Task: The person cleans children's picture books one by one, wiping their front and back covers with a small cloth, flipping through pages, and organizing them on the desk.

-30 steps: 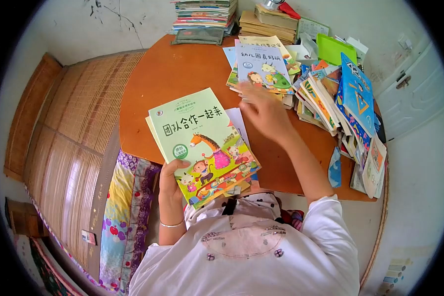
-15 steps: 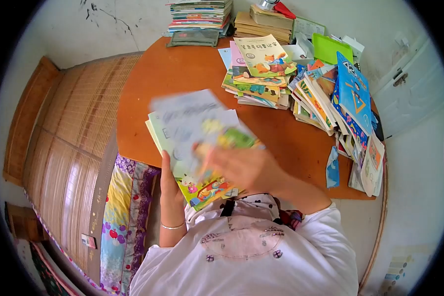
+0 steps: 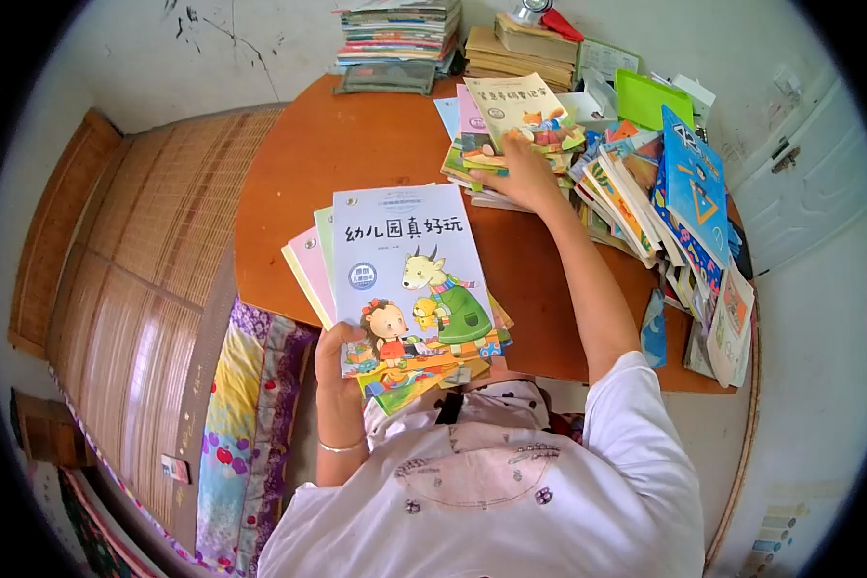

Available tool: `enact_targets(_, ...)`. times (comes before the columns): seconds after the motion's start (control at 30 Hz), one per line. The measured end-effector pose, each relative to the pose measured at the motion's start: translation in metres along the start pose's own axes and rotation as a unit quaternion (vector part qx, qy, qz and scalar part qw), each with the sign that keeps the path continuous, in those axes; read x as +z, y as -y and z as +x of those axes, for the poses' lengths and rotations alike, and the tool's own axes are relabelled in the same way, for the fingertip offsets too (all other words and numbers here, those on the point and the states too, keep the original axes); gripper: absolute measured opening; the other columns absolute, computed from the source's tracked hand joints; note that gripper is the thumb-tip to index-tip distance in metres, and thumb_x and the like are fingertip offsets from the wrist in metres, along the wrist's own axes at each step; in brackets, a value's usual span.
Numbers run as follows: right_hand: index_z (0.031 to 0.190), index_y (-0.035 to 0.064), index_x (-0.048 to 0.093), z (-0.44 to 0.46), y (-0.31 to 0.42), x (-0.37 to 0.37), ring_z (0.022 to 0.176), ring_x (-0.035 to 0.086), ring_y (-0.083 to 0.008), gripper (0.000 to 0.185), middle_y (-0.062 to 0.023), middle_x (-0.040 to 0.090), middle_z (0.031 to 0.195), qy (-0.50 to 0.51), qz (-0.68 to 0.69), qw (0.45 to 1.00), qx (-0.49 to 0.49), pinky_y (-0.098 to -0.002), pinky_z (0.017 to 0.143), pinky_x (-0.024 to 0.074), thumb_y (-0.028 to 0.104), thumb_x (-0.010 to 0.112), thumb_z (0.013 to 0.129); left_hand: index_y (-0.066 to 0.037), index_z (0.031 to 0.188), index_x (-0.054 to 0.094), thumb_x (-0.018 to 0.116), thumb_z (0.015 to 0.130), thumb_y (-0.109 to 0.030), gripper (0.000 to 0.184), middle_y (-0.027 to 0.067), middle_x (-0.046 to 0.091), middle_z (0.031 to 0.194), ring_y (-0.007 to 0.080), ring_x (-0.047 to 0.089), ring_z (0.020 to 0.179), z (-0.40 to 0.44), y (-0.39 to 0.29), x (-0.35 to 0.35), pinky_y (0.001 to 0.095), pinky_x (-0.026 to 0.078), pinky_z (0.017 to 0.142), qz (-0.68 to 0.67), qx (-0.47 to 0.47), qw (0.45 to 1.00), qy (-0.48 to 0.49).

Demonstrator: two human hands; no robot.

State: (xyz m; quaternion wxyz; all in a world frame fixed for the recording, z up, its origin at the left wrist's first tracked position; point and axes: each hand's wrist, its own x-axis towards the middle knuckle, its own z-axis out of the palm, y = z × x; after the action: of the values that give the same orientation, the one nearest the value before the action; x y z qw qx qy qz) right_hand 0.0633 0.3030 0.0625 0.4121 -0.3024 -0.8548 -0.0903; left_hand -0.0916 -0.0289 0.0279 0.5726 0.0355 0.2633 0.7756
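Note:
A fanned stack of thin picture books is in my left hand point(image 3: 339, 361), its thumb over the lower left edge. On top lies a pale lavender book point(image 3: 409, 279) with a goat in a green dress; pink, green and yellow covers show behind it. My right hand point(image 3: 522, 173) reaches to the pile at the back of the table, its fingers on the lower edge of a cream book point(image 3: 515, 101) with a fox. Beneath the cream book are a pink book point(image 3: 473, 120) and several others. The fingertips are partly hidden, so their grip is unclear.
Tall book stacks point(image 3: 400, 37) and brown-paper-coloured books point(image 3: 520, 53) stand at the back of the round table point(image 3: 284, 193). A leaning heap with a blue book point(image 3: 694, 183) and a green tray point(image 3: 653, 98) occupies the right side. A patterned quilt point(image 3: 231, 433) lies lower left.
The lavender book has moved from the back pile onto the stack in my left hand, uncovering the cream book. My right hand went to the stack and is back at the pile.

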Motion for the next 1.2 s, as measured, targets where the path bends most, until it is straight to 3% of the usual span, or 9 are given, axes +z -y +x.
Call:
enact_targets(0.07,0.127,0.0040,0.061,-0.011,0.017,-0.024,0.123,0.053,-0.0382,0.065,-0.0208,0.051,0.139,0.265,0.020,0.962,0.065,-0.0446,0.104,0.0427,0.042,0.079,0.077,0.007,0.126,0.050,0.049,0.066,0.007,0.060,0.0197,0.064,0.111,0.0322,0.067,0.099,0.000,-0.003,0.001,0.0414,0.057,0.089,0.014,0.037,0.999,-0.013)
enact_targets(0.17,0.114,0.0096,0.067,-0.042,0.032,-0.034,0.099,0.066,-0.0276,0.040,-0.0089,0.068,0.111,0.211,-0.009,0.976,-0.042,-0.0425,0.086,0.0505,0.020,0.077,0.077,0.007,0.125,0.051,0.049,0.067,0.007,0.058,0.0200,0.064,0.111,0.0313,0.067,0.100,0.001,0.000,-0.007,0.0413,0.057,0.089,0.018,0.070,0.997,-0.031)
enact_targets(0.4,0.087,0.0095,0.063,-0.038,0.030,-0.046,0.075,0.065,-0.0262,0.014,-0.0047,0.065,0.081,0.055,-0.036,0.998,0.001,-0.0411,0.065,0.0488,0.016,0.073,0.080,0.008,0.125,0.049,0.047,0.070,0.007,0.055,0.0197,0.063,0.111,0.0308,0.067,0.100,-0.006,0.002,0.006,0.0414,0.056,0.090,-0.001,0.073,0.997,-0.036)
enact_targets(0.53,0.100,0.0087,0.067,-0.020,0.018,-0.033,0.096,0.064,-0.0288,0.021,-0.0094,0.068,0.100,0.140,-0.032,0.989,0.028,-0.0420,0.076,0.0499,0.021,0.072,0.083,0.008,0.126,0.048,0.047,0.070,0.007,0.056,0.0197,0.063,0.113,0.0307,0.066,0.102,-0.007,0.002,-0.001,0.0414,0.055,0.092,-0.006,0.072,0.997,-0.030)
enact_targets(0.8,0.096,0.0059,0.067,-0.028,0.022,-0.020,0.084,0.067,-0.0288,0.019,-0.0112,0.069,0.101,0.139,0.055,0.989,0.013,-0.0434,0.074,0.0541,0.023,0.064,0.089,0.008,0.127,0.047,0.047,0.071,0.008,0.056,0.0190,0.061,0.117,0.0301,0.065,0.104,-0.005,0.002,-0.012,0.0409,0.054,0.092,-0.015,0.087,0.996,-0.028)
enact_targets(0.9,0.108,0.0022,0.068,-0.014,0.030,-0.048,0.079,0.070,-0.0300,0.026,-0.0133,0.072,0.101,0.240,0.160,0.942,0.173,-0.0387,0.072,0.0553,0.021,0.066,0.090,0.007,0.129,0.047,0.047,0.073,0.008,0.056,0.0192,0.061,0.119,0.0311,0.064,0.107,-0.008,0.003,-0.007,0.0423,0.054,0.093,-0.020,0.061,0.998,-0.009)
enact_targets(0.97,0.109,0.0050,0.070,-0.019,0.059,-0.075,0.070,0.070,-0.0269,0.024,-0.0129,0.073,0.094,-0.052,0.176,0.981,0.056,-0.0346,0.067,0.0552,0.019,0.067,0.090,0.005,0.130,0.046,0.049,0.075,0.007,0.055,0.0199,0.060,0.121,0.0325,0.063,0.109,-0.008,0.006,0.005,0.0437,0.054,0.094,-0.009,0.088,0.996,0.006)
enact_targets(1.17,0.111,0.0050,0.069,-0.092,0.172,-0.123,0.097,0.069,-0.0218,0.030,-0.0094,0.070,0.113,0.142,0.196,0.918,-0.314,-0.0334,0.076,0.0549,0.015,0.074,0.082,0.003,0.131,0.050,0.059,0.080,0.000,0.052,0.0177,0.063,0.122,0.0280,0.065,0.108,-0.010,0.014,-0.005,0.0413,0.055,0.091,-0.064,0.049,0.996,0.025)
enact_targets(1.2,0.111,0.0050,0.069,-0.091,0.172,-0.125,0.097,0.069,-0.0218,0.030,-0.0094,0.070,0.113,0.141,0.195,0.919,-0.313,-0.0334,0.076,0.0549,0.015,0.074,0.082,0.004,0.129,0.051,0.060,0.077,0.001,0.053,0.0180,0.063,0.120,0.0283,0.066,0.105,-0.012,0.013,0.002,0.0409,0.056,0.090,0.091,0.089,0.992,-0.011)
